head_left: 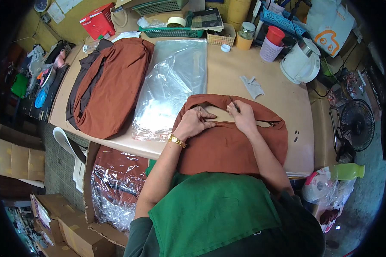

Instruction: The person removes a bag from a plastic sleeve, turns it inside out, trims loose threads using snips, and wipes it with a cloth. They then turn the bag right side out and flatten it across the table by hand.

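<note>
A rust-brown fabric bag or cover [227,150] lies on the table against my body, with a long zipped slit gaping open across its upper part. My left hand [195,122], with a gold watch on the wrist, is closed at the left of the slit, thumb and finger pinching its lower edge. Over the slit, my right hand [243,115] is closed around a small dark pointed tool [234,104]; its tip points up toward the upper edge. Most of the tool is hidden in the fingers. A zip pull [272,124] shows at the slit's right end.
More rust-brown fabric pieces [116,85] lie at the left, beside clear plastic bags [171,81]. Farther back are a green basket [171,32], a jar [245,34] and a white kettle [301,62]. An open carton [90,184] stands below the table's front edge.
</note>
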A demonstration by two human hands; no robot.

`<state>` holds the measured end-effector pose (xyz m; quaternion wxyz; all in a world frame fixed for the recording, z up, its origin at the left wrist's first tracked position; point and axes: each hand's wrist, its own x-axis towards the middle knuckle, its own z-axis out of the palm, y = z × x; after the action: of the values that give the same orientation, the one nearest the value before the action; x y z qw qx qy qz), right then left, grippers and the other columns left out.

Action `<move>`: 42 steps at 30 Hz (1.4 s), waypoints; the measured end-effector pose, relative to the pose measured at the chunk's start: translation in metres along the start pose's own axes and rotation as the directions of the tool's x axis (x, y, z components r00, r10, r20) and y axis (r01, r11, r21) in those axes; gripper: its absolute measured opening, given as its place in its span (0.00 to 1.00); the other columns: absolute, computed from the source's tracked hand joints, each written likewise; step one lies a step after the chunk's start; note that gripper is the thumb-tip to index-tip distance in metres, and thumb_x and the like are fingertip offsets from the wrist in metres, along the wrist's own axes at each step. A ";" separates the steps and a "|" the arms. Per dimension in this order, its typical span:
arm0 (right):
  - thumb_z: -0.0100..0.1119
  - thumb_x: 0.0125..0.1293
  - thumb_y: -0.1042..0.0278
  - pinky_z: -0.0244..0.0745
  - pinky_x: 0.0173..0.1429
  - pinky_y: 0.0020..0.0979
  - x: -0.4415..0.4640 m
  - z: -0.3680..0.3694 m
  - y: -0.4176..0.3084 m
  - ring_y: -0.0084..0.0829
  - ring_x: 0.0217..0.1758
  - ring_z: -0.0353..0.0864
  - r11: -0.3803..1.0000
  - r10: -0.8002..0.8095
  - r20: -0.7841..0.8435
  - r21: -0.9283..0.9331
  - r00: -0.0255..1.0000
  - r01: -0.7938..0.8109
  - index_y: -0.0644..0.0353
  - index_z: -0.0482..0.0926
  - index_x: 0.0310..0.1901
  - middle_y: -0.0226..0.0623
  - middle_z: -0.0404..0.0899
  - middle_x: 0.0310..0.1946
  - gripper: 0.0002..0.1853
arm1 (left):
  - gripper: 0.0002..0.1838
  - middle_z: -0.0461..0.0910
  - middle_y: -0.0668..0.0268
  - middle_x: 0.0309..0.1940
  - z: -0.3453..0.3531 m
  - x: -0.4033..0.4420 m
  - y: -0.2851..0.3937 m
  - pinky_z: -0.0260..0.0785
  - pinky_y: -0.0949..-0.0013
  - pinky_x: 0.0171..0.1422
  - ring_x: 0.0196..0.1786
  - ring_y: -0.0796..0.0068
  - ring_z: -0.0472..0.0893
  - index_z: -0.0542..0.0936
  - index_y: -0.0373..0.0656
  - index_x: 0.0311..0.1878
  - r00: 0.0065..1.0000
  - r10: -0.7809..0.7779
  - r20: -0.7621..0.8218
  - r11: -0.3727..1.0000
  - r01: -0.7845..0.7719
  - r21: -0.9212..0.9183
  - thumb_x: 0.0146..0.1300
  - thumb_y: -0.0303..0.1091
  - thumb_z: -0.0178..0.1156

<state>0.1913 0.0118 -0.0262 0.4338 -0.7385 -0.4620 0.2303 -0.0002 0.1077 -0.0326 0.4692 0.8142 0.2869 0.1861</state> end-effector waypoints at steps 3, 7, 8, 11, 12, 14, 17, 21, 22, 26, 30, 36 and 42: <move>0.60 0.69 0.63 0.74 0.40 0.36 -0.014 -0.002 0.001 0.35 0.29 0.81 0.999 -0.010 0.016 0.041 1.000 0.009 0.65 0.80 0.36 0.44 0.81 0.24 0.12 | 0.10 0.86 0.61 0.33 0.008 0.004 -0.006 0.75 0.63 0.43 0.33 0.64 0.83 0.89 0.44 0.37 0.997 0.076 -0.034 0.993 -0.073 0.093 0.51 0.35 0.75; 0.61 0.68 0.68 0.70 0.35 0.29 -0.027 0.002 -0.003 0.19 0.27 0.74 0.995 0.042 0.073 -0.093 0.996 -0.035 0.66 0.77 0.33 0.32 0.79 0.23 0.10 | 0.11 0.85 0.57 0.31 0.015 0.001 0.005 0.75 0.60 0.42 0.35 0.59 0.84 0.89 0.43 0.33 0.989 -0.030 -0.148 0.974 0.062 0.219 0.53 0.41 0.74; 0.62 0.68 0.68 0.70 0.35 0.31 -0.028 0.005 0.001 0.22 0.27 0.75 0.991 -0.002 0.058 -0.135 0.998 0.010 0.66 0.77 0.33 0.34 0.79 0.24 0.10 | 0.11 0.85 0.57 0.31 0.015 0.001 0.006 0.75 0.60 0.42 0.35 0.59 0.84 0.89 0.43 0.33 0.989 -0.030 -0.146 0.974 0.062 0.219 0.53 0.41 0.74; 0.64 0.66 0.68 0.71 0.36 0.34 -0.032 0.009 0.003 0.27 0.27 0.77 0.978 -0.104 0.027 -0.180 0.994 0.107 0.65 0.77 0.34 0.37 0.80 0.25 0.09 | 0.12 0.85 0.55 0.31 0.015 0.002 0.009 0.75 0.59 0.42 0.34 0.57 0.85 0.89 0.42 0.33 0.984 -0.082 -0.156 0.974 0.112 0.195 0.56 0.42 0.72; 0.64 0.66 0.68 0.72 0.36 0.35 -0.033 0.010 0.003 0.29 0.27 0.78 0.971 -0.159 0.008 -0.182 0.987 0.158 0.64 0.78 0.36 0.38 0.80 0.26 0.08 | 0.12 0.85 0.54 0.30 0.015 0.001 0.011 0.75 0.59 0.41 0.34 0.57 0.85 0.88 0.42 0.32 0.979 -0.107 -0.171 0.977 0.136 0.166 0.56 0.42 0.71; 0.64 0.65 0.67 0.74 0.43 0.38 -0.034 0.010 0.002 0.38 0.35 0.80 0.986 -0.100 0.036 -0.130 0.994 0.104 0.63 0.77 0.39 0.41 0.81 0.31 0.09 | 0.12 0.85 0.54 0.30 0.014 0.001 0.014 0.75 0.59 0.41 0.33 0.57 0.85 0.88 0.42 0.32 0.974 -0.129 -0.184 0.978 0.156 0.139 0.57 0.41 0.70; 0.64 0.65 0.66 0.76 0.52 0.43 -0.039 0.006 -0.017 0.47 0.46 0.83 0.996 -0.018 0.068 -0.089 0.998 0.024 0.62 0.76 0.44 0.43 0.81 0.39 0.11 | 0.11 0.85 0.54 0.29 0.013 0.002 0.012 0.75 0.59 0.42 0.34 0.58 0.85 0.88 0.41 0.33 0.973 -0.162 -0.167 0.970 0.188 0.156 0.59 0.40 0.68; 0.63 0.66 0.64 0.75 0.55 0.47 -0.041 0.006 -0.010 0.48 0.52 0.80 0.979 -0.095 0.055 -0.176 0.994 0.103 0.60 0.75 0.49 0.43 0.76 0.48 0.14 | 0.11 0.84 0.62 0.23 0.015 0.006 -0.003 0.72 0.67 0.35 0.25 0.75 0.82 0.86 0.38 0.35 0.975 -0.146 -0.170 0.985 0.159 0.067 0.64 0.38 0.67; 0.63 0.66 0.64 0.75 0.55 0.47 -0.042 0.004 -0.009 0.48 0.52 0.80 0.979 -0.098 0.054 -0.176 0.994 0.106 0.60 0.75 0.49 0.43 0.76 0.48 0.14 | 0.11 0.84 0.64 0.23 0.014 0.007 -0.005 0.72 0.69 0.34 0.24 0.78 0.81 0.86 0.37 0.35 0.977 -0.152 -0.153 0.986 0.161 0.050 0.65 0.36 0.66; 0.63 0.66 0.66 0.75 0.51 0.45 -0.045 -0.002 -0.020 0.47 0.48 0.80 0.924 -0.065 0.112 -0.368 0.992 0.102 0.60 0.74 0.50 0.43 0.74 0.46 0.15 | 0.11 0.84 0.65 0.24 0.015 0.008 -0.008 0.73 0.70 0.33 0.24 0.80 0.81 0.85 0.35 0.35 0.977 -0.148 -0.155 0.986 0.158 0.051 0.67 0.35 0.64; 0.63 0.65 0.68 0.75 0.48 0.43 -0.048 0.004 -0.027 0.45 0.45 0.80 0.929 -0.108 0.111 -0.342 0.988 0.140 0.61 0.74 0.47 0.42 0.75 0.43 0.12 | 0.10 0.84 0.66 0.25 0.014 0.010 -0.010 0.74 0.73 0.34 0.25 0.81 0.81 0.84 0.35 0.36 0.973 -0.189 -0.134 0.982 0.187 -0.030 0.68 0.33 0.62; 0.59 0.68 0.64 0.73 0.50 0.52 -0.048 -0.006 -0.030 0.51 0.49 0.79 0.927 -0.057 0.051 -0.367 0.997 0.072 0.55 0.71 0.50 0.42 0.74 0.47 0.12 | 0.09 0.82 0.68 0.28 0.011 0.008 -0.016 0.74 0.74 0.37 0.30 0.81 0.82 0.83 0.34 0.43 0.972 -0.232 -0.033 0.942 0.216 -0.256 0.67 0.31 0.61; 0.57 0.69 0.64 0.73 0.50 0.51 -0.053 -0.019 -0.018 0.50 0.48 0.79 0.929 -0.054 0.038 -0.365 0.998 0.064 0.55 0.74 0.50 0.42 0.73 0.47 0.11 | 0.13 0.83 0.63 0.31 0.005 -0.001 0.007 0.74 0.68 0.43 0.33 0.72 0.82 0.87 0.41 0.46 0.999 0.010 -0.043 0.996 -0.006 0.086 0.59 0.34 0.69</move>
<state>0.1714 -0.0396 -0.0040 0.2892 -0.7888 -0.5247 0.1372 0.0044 0.1013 -0.0289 0.4269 0.8305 0.3013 0.1931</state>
